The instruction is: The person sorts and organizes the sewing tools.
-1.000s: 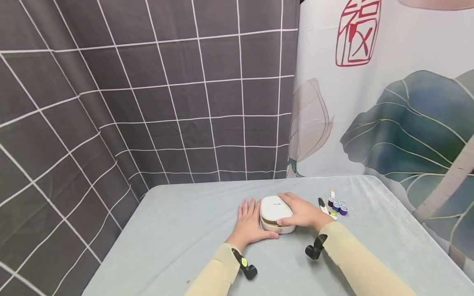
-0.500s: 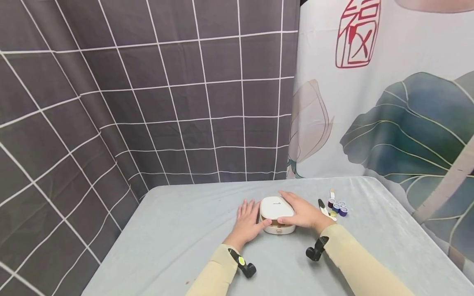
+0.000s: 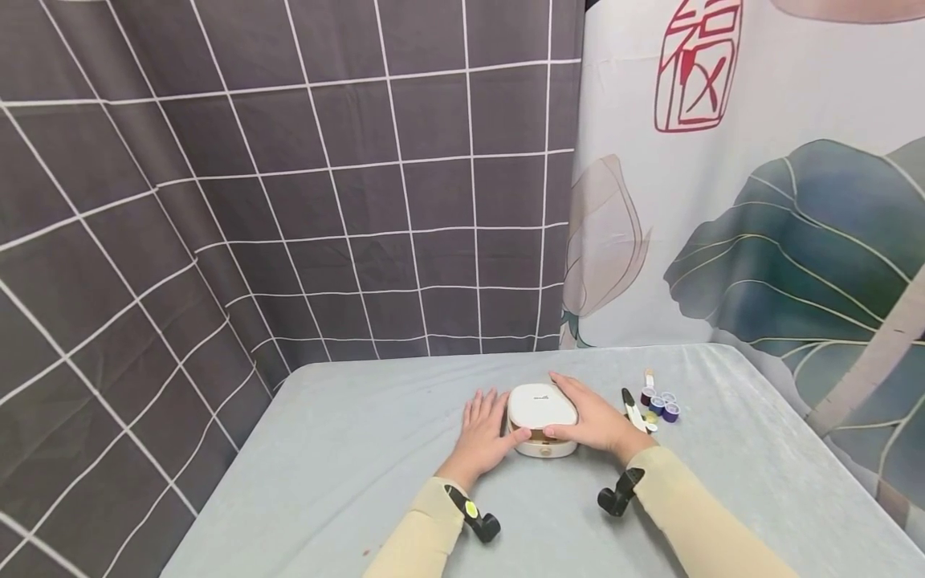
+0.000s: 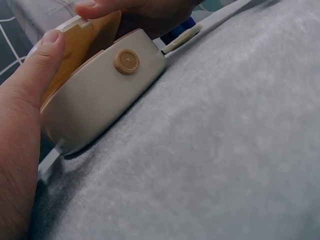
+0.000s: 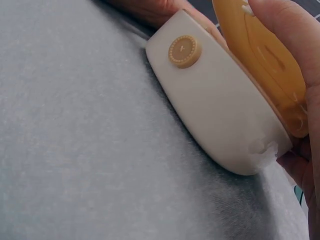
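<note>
Resting on the surface (image 3: 325, 482) now, between left hand (image 3: 477, 449) and right hand (image 3: 594, 419): the box (image 5: 215, 100), with lid (image 3: 540, 405) ajar at the front. On the left, fingers straight along the box's side, thumb against the lid's edge. On the right, gripping the lid, thumb at its front, fingers at its far corner. Off to the right: spools (image 3: 657, 405).
</note>
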Demonstrator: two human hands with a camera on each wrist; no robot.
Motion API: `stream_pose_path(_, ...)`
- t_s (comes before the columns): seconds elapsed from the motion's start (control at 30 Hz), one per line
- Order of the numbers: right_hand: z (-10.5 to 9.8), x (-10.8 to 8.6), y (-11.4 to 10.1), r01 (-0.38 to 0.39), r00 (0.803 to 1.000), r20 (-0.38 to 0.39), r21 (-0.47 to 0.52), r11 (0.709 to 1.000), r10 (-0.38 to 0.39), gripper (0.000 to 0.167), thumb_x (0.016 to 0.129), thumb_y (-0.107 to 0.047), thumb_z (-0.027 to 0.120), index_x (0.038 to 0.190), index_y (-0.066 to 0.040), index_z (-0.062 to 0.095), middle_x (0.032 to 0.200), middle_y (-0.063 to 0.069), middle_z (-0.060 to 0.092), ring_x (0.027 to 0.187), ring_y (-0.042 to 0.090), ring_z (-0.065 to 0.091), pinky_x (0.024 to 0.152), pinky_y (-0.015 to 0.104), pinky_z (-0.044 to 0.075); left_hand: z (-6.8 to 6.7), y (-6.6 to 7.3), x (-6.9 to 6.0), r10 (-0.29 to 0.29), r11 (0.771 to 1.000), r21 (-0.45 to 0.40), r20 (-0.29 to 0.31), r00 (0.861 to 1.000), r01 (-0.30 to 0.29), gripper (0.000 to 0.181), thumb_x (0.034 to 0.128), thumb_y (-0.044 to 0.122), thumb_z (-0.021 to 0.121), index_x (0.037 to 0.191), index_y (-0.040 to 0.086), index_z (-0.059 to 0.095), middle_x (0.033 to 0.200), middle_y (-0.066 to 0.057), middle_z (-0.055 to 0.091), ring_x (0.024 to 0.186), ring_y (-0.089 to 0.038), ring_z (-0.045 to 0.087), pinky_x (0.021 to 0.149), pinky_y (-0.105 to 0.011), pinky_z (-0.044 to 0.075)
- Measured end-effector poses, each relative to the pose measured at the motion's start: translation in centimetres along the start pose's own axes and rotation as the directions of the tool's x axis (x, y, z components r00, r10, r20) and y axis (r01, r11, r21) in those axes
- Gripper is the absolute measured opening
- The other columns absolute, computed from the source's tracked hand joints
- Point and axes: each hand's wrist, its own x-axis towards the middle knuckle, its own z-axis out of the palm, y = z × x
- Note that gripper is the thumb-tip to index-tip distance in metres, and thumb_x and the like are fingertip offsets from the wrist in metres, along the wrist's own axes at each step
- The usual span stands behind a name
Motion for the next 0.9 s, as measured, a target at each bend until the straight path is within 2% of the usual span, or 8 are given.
stream_pose_path(0.17, -0.1, 0.3, 0.1, 0.011, 1.000, 0.002, 0.004, 1.000, -0.011, 0.102, 0.080, -0.054, 0.076, 0.154, 0.002, 0.035, 0.151, 0.027, 0.044, 0.136, 0.047, 0.045, 0.108, 0.064, 0.039, -0.2, 0.1, 0.0, -0.002, 1.000, -0.010, -0.001, 1.000, 0.002, 0.089, 0.0938, 0.070, 0.050, 0.159, 0.014, 0.029, 0.164, -0.020, 0.025, 0.154, -0.039, 0.013, 0.122, -0.060, 0.009)
stream_pose_path(0.4, -0.6, 0.7, 0.4, 0.058, 0.998, 0.003, -0.013, 0.998, -0.058, 0.097, 0.081, -0.050, 0.076, 0.152, 0.004, 0.038, 0.148, 0.029, 0.046, 0.134, 0.048, 0.047, 0.107, 0.064, 0.040, -0.2, 0.4, -0.1, 0.020, 0.996, 0.089, 0.029, 0.999, -0.022, 0.104, 0.0877, 0.078, 0.051, 0.161, 0.008, 0.024, 0.165, -0.018, 0.024, 0.154, -0.037, 0.015, 0.122, -0.060, 0.008)
stream_pose_path(0.67, -1.4, 1.6, 0.3, 0.083, 0.996, 0.034, -0.035, 0.996, -0.082, 0.088, 0.089, -0.049, 0.070, 0.153, 0.002, 0.038, 0.151, 0.025, 0.046, 0.137, 0.045, 0.046, 0.110, 0.061, 0.038, -0.1, 0.5, 0.0, 0.008, 0.987, 0.157, 0.031, 0.999, -0.013, 0.118, 0.0781, 0.084, 0.057, 0.162, 0.009, 0.020, 0.166, -0.016, 0.023, 0.155, -0.036, 0.011, 0.123, -0.058, 0.007)
stream_pose_path(0.9, -1.9, 2.2, 0.3, 0.107, 0.994, 0.044, -0.075, 0.991, -0.104, 0.078, 0.092, -0.046, 0.064, 0.150, 0.002, 0.043, 0.146, 0.022, 0.052, 0.131, 0.043, 0.053, 0.106, 0.059, 0.043, 0.6, 0.2, 0.1, -0.007, 0.981, 0.196, 0.039, 0.999, -0.001, 0.121, 0.0762, 0.087, 0.056, 0.162, 0.009, 0.021, 0.166, -0.013, 0.022, 0.155, -0.034, 0.010, 0.124, -0.056, 0.007)
